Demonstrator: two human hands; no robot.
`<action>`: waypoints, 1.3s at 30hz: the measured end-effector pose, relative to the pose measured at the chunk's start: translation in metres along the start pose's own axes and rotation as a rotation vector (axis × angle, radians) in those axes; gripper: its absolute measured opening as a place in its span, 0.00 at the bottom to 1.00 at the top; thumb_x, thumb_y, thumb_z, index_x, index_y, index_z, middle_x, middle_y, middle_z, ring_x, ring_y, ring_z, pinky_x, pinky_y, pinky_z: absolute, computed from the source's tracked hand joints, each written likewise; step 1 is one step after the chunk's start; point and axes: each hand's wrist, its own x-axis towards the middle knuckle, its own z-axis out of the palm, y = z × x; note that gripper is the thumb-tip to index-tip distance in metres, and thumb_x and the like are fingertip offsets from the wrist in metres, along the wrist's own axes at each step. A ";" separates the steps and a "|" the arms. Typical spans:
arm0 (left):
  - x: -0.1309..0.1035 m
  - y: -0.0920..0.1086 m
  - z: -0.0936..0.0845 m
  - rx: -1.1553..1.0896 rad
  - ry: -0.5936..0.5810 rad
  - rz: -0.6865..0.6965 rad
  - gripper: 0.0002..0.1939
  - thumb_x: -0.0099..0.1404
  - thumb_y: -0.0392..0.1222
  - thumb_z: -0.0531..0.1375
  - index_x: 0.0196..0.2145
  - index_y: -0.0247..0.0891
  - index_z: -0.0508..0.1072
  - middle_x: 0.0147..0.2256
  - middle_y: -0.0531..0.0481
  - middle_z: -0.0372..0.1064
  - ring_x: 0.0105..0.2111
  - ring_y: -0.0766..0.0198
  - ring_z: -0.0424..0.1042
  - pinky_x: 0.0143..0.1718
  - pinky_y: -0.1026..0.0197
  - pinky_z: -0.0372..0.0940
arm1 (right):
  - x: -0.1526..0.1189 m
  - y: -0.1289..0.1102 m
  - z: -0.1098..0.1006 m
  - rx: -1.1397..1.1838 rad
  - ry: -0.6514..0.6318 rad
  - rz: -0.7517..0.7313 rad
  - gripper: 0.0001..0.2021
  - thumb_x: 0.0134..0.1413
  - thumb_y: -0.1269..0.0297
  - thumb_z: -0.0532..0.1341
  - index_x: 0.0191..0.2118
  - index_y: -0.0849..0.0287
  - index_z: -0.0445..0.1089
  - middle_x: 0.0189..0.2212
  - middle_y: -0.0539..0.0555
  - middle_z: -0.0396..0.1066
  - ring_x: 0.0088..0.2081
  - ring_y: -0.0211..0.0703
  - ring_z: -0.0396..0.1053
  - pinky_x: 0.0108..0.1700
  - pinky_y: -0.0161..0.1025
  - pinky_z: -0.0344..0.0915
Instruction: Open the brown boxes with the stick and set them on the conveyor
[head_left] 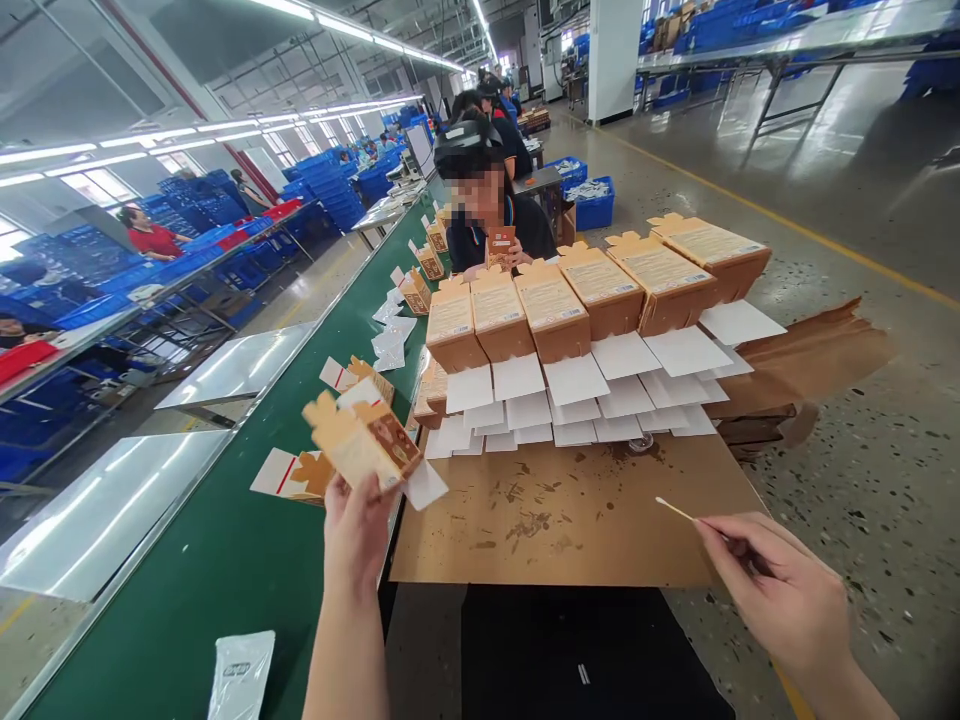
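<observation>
In the head view my left hand [354, 525] grips a small brown carton [366, 440] from below and tilts it above the edge of the green bench. The carton's end flaps stand open and a white flap hangs at its lower right. My right hand [784, 585] pinches a thin cotton swab [673, 508], its white tip pointing left over the brown cardboard-topped table [585, 520]. Beyond it, several brown cartons [555, 305] stand stacked in rows with white flaps [574, 380] sticking out toward me. Another flat-topped carton [307, 474] lies on the bench by my left hand.
On the green bench [247, 570] lie a white sachet [241, 675], clear plastic bags [391, 340] and several open cartons. A co-worker [517, 225] holding a box sits behind the stack. Crumpled brown paper [817, 350] juts out right of the table. Blue crates [594, 203] stand behind.
</observation>
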 end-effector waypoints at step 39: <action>-0.143 -0.074 0.049 0.447 -0.142 0.138 0.38 0.60 0.60 0.84 0.61 0.46 0.78 0.57 0.37 0.82 0.62 0.34 0.85 0.63 0.38 0.82 | -0.029 -0.030 0.080 0.130 -0.273 0.133 0.14 0.82 0.71 0.65 0.41 0.51 0.83 0.32 0.50 0.80 0.29 0.40 0.76 0.32 0.36 0.77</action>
